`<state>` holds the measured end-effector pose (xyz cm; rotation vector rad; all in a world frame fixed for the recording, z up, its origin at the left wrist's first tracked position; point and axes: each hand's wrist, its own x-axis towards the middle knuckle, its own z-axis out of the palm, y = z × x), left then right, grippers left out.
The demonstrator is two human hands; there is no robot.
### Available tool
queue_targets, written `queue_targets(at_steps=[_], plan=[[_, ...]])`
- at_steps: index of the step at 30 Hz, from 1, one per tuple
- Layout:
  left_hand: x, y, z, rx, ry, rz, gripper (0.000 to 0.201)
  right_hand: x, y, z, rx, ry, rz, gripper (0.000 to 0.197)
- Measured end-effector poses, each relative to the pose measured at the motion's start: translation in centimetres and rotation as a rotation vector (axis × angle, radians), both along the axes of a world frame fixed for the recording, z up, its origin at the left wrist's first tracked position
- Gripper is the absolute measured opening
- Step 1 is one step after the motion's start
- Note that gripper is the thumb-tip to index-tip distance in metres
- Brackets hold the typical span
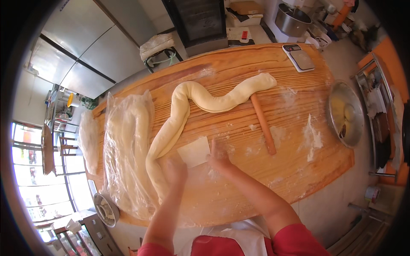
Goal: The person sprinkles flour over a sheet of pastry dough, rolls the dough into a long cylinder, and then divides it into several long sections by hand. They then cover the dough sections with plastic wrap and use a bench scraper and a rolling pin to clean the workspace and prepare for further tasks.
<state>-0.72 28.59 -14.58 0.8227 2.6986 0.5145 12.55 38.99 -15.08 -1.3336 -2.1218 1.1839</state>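
White card (194,152), possibly a scraper, sits near the middle of the table (307,175). Left to right: dough in a plastic bag (130,141); bent dough rope (180,109); left hand (176,170), blurred at the card's lower left, grip cannot be told; right hand (220,158) at its right edge, fingers partly curled, hold uncertain; rolling pin (264,123). Judgement: keep 2 corners level, pressure even, edge clear of the dough rope.
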Motion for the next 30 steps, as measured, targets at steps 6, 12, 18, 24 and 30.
queue_targets(at_steps=[6,12,18,24,30], plan=[[2.1,-1.2,-4.0,0.280,-0.689,0.221,0.027,0.9,-2.5,-2.6,-0.285,0.270,-0.173,0.037],[10.8,-3.9,-0.2,0.588,-1.166,0.177,0.026,6.1,-6.2,6.2,-0.647,0.590,-0.565,0.027],[12.6,-4.4,1.5,0.274,-1.361,-0.158,0.025,25.6,-2.0,3.2,-0.372,0.622,-0.903,0.028],[9.1,4.5,0.0,0.195,-0.273,-0.849,0.032,44.6,4.4,1.2,-0.182,0.290,-1.295,0.037],[11.9,23.2,5.5,0.182,0.201,-0.848,0.047,37.3,14.8,-3.0,-0.392,0.376,-0.799,0.046]])
